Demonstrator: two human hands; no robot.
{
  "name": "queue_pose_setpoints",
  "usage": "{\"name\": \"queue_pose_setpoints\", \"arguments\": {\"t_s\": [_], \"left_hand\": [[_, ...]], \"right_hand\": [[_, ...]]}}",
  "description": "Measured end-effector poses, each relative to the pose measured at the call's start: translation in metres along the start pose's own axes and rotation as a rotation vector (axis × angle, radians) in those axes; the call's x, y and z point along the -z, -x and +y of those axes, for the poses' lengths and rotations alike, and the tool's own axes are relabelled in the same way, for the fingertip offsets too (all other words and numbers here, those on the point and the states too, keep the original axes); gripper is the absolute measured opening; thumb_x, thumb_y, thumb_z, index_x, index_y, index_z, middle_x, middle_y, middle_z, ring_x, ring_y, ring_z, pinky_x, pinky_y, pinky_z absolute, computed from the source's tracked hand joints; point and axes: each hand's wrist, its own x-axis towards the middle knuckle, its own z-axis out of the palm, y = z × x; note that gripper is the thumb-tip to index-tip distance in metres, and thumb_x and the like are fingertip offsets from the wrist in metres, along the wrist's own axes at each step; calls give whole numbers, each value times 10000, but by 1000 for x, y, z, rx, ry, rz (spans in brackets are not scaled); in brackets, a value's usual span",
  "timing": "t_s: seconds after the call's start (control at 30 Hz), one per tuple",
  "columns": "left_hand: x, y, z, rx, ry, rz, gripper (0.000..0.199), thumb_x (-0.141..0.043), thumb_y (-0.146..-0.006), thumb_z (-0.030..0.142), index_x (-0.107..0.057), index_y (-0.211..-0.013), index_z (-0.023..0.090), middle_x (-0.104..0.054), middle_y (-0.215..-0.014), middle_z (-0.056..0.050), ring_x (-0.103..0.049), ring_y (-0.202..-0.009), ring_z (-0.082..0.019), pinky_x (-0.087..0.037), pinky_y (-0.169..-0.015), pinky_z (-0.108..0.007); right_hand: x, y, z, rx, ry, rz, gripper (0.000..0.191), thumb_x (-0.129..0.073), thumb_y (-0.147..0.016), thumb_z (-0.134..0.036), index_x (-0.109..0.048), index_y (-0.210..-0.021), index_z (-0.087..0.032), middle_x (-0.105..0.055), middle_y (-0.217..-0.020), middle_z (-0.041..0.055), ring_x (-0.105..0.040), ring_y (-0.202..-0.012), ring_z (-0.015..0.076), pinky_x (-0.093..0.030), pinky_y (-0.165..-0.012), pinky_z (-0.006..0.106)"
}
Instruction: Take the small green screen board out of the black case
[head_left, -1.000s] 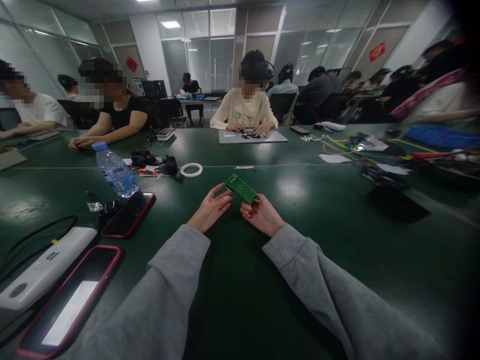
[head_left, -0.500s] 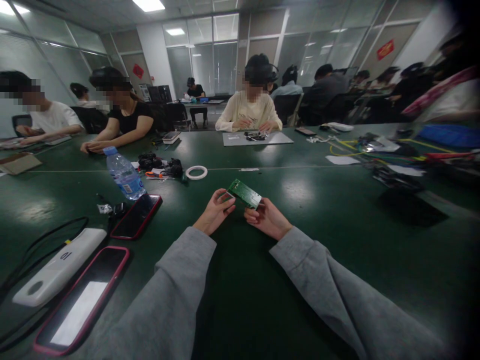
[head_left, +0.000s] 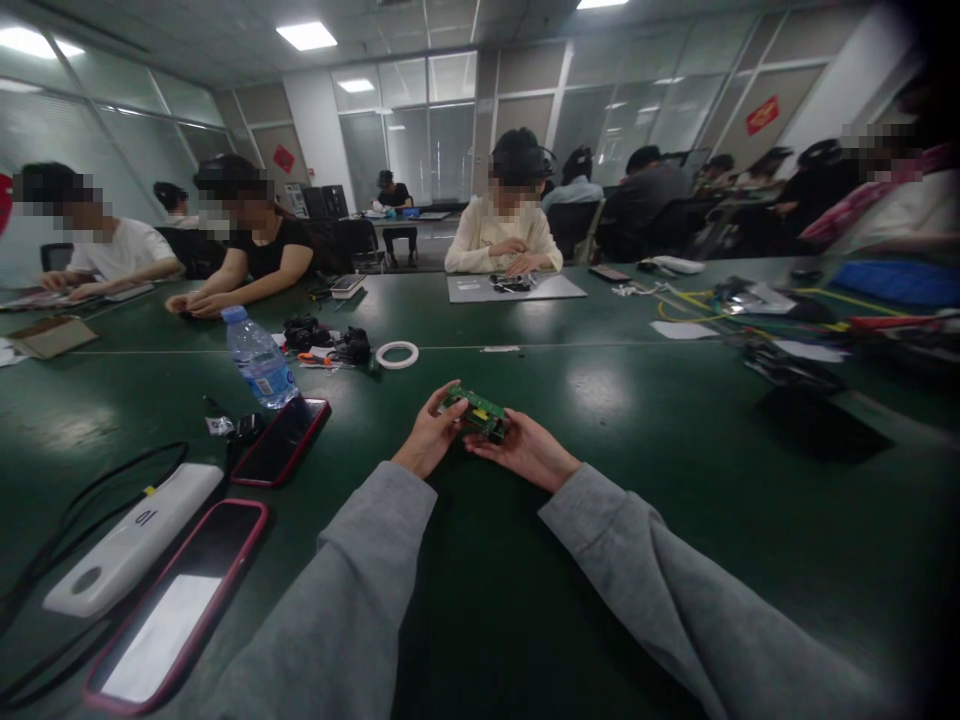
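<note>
Between my two hands is a green circuit board [head_left: 486,408], held above the dark green table [head_left: 600,560]. A yellow part and darker components show on the side facing me. My left hand [head_left: 433,432] grips its left end, thumb over the near face. At the opposite end, my right hand [head_left: 521,445] closes on the board with its fingers beneath. Some fingertips are hidden behind the board.
To my left are a water bottle [head_left: 259,358], a red-edged phone [head_left: 281,442], a white device [head_left: 135,540] with a cable, and a pink-cased phone [head_left: 180,605]. A tape roll [head_left: 397,354] lies ahead. Across the table a person [head_left: 510,225] works over a grey mat [head_left: 465,290].
The circuit board has been turned over: its flat soldered face showed before, and the side with components faces me now. Both hands still hold it. The view has tilted up slightly.
</note>
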Motion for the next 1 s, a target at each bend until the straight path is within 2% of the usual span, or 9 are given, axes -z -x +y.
{"name": "queue_pose_setpoints", "arguments": {"t_s": [0.1, 0.2, 0.27, 0.37, 0.47, 0.6, 0.73, 0.83, 1.0], "left_hand": [[0, 0, 0, -4, -5, 5, 460, -723, -676, 178, -574, -1110, 215, -621, -937, -11, -602, -783, -88, -475, -709, -202], [-2, 3, 2, 31, -37, -13, 462, -728, -673, 197, -580, -1110, 207, -624, -975, -29, -600, -819, -99, -457, -751, -217], [-4, 5, 2, 42, -80, -30, 475, -737, -658, 200, -588, -1109, 199, -625, -976, -38, -598, -828, -113, -449, -771, -241], [-7, 6, 1, 36, -118, -42, 484, -752, -630, 187, -604, -1091, 196, -624, -937, -34, -595, -810, -124, -443, -787, -276], [-8, 5, 0, 19, -114, -44, 479, -756, -614, 171, -618, -1072, 194, -620, -944, -35, -590, -839, -131, -431, -829, -295], [-9, 6, 0, 16, -173, -76, 499, -760, -602, 161, -625, -1082, 188, -619, -986, -49, -577, -899, -149, -408, -888, -325], [-10, 9, 1, -7, -288, -116, 510, -771, -597, 183, -625, -1086, 181, -628, -988, -64, -569, -923, -170, -405, -886, -336], [-11, 9, 2, -6, -285, -124, 474, -742, -654, 261, -617, -1107, 193, -627, -1028, -70, -568, -937, -168, -405, -880, -317], [-10, 5, 2, 83, -187, -79, 426, -581, -794, 432, -576, -1157, 210, -616, -1094, -91, -587, -919, -153, -427, -836, -299]], "right_hand": [[-2, -2, 3, 36, 57, -10, 449, -237, -978, -428, -497, -1110, -87, -575, -964, 132, -579, -861, 168, -466, -862, 335], [-2, -3, 9, 99, 183, -2, 447, -393, -918, -526, -529, -1064, -125, -581, -938, 106, -578, -831, 175, -500, -773, 323], [-3, -4, 14, 181, 291, 43, 430, -555, -834, -529, -528, -1032, -148, -577, -940, 87, -574, -822, 174, -508, -716, 302], [-5, -4, 20, 343, 515, 180, 458, -738, -691, -447, -514, -964, -155, -569, -893, 50, -563, -779, 157, -496, -664, 270], [-5, -4, 21, 466, 728, 273, 435, -753, -667, -432, -518, -901, -150, -553, -801, 17, -526, -691, 122, -457, -618, 238], [0, -2, 16, 511, 890, 256, 422, -747, -670, -422, -537, -912, -147, -556, -821, 16, -520, -717, 122, -443, -643, 240], [2, -1, 15, 491, 878, 244, 465, -756, -655, -419, -528, -953, -144, -569, -834, 28, -537, -713, 135, -459, -609, 247], [2, -1, 14, 441, 817, 243, 477, -753, -656, -435, -540, -959, -134, -577, -834, 41, -549, -705, 144, -471, -574, 245], [19, 6, -11, 469, 757, 384, 485, -730, -686, -473, -571, -975, -118, -598, -848, 67, -570, -702, 143, -482, -598, 243]]}}
